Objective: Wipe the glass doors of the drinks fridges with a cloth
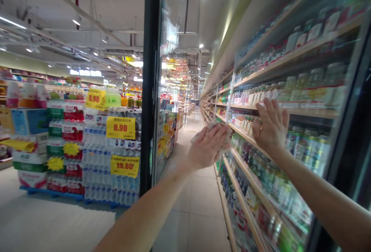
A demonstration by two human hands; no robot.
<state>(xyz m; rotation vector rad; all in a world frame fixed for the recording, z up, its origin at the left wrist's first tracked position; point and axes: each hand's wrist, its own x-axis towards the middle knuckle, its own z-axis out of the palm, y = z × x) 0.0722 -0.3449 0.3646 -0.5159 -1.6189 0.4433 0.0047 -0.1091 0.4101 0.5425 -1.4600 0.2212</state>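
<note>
My left hand (207, 147) presses a pale crumpled cloth (227, 142) toward the glass door (185, 190); the cloth's edges show around the fingers, slightly blurred. Higher and to the right, my right hand (271, 130) is raised palm-forward with its fingers spread, at or very near the glass. Whether its palm touches the pane, I cannot tell. Nothing shows in the right hand. The door's dark frame (149, 101) stands upright left of both hands.
Shelves of bottled drinks (307, 85) run along the right, seen through or reflected in the glass. At left, stacked water bottles (100, 167) and boxed drinks (74, 132) stand on blue pallets (52, 193). Yellow price signs (120, 127) hang on them. Pale floor tiles (58, 221) lie below.
</note>
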